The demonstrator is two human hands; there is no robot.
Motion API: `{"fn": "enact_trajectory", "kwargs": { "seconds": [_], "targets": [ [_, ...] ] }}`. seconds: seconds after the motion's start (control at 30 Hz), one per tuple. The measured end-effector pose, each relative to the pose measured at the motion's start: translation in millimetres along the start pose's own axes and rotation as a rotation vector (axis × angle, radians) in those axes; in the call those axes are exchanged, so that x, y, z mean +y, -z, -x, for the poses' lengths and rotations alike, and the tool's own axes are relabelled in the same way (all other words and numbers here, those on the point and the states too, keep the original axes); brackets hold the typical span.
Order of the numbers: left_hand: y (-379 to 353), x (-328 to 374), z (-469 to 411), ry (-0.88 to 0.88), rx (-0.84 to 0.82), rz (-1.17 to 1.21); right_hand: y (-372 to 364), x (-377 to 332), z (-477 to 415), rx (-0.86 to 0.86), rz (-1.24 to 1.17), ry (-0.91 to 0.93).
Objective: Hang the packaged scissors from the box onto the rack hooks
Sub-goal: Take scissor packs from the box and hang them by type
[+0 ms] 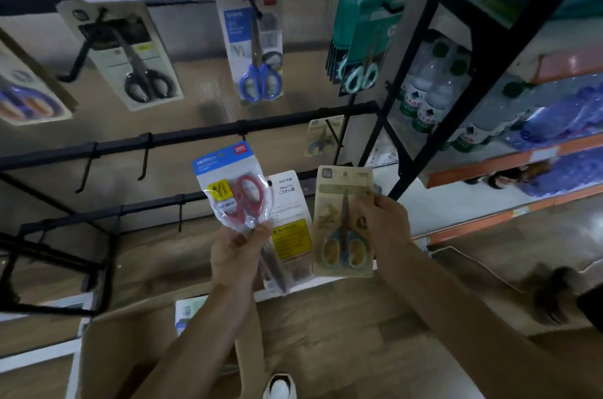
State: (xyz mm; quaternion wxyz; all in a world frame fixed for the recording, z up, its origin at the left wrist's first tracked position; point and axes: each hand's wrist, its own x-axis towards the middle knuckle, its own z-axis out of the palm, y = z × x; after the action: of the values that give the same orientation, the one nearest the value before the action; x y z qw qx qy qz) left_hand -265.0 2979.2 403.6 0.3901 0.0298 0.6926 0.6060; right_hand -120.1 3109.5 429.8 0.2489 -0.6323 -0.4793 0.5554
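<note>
My left hand [239,250] grips a clear packet of red-handled scissors [235,190] with a blue header, and a white card with a yellow warning label [290,225] sits behind it in the same hand. My right hand [385,219] holds a beige card with teal-and-yellow scissors [342,222] by its right edge. Both packs are raised in front of the black rack bars [195,137]. Bare hooks [86,172] [145,157] [180,216] stick out to the left. The open cardboard box [293,333] lies below my forearms.
Packaged scissors hang on upper hooks: black-handled [137,59], blue-handled [257,49], teal [365,39], and a small beige card [321,136]. A black shelf frame [421,124] with water bottles [427,95] stands at right. My white shoe [279,387] shows at the bottom.
</note>
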Motion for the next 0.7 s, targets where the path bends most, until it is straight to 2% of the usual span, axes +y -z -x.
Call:
{"fn": "enact_trajectory", "kwargs": {
  "seconds": [0.13, 0.33, 0.5, 0.7],
  "targets": [
    [-8.9, 5.4, -39.3, -0.014, -0.068, 0.020, -13.2, -8.4, -59.3, 0.040, 0.034, 0.024],
    [-34.8, -12.3, -81.7, -0.026, -0.063, 0.042, -33.7, 11.5, -127.6, 0.143, 0.032, -0.025],
    [-62.4, -14.1, -91.7, 0.007, -0.068, 0.012, -32.9, 13.5, -158.0, 0.049, 0.038, -0.031],
    [-72.9, -3.0, -101.5, -0.004, 0.015, -0.003, -37.0, 4.7, -182.5, 0.003, 0.073, -0.033]
  ]
}}
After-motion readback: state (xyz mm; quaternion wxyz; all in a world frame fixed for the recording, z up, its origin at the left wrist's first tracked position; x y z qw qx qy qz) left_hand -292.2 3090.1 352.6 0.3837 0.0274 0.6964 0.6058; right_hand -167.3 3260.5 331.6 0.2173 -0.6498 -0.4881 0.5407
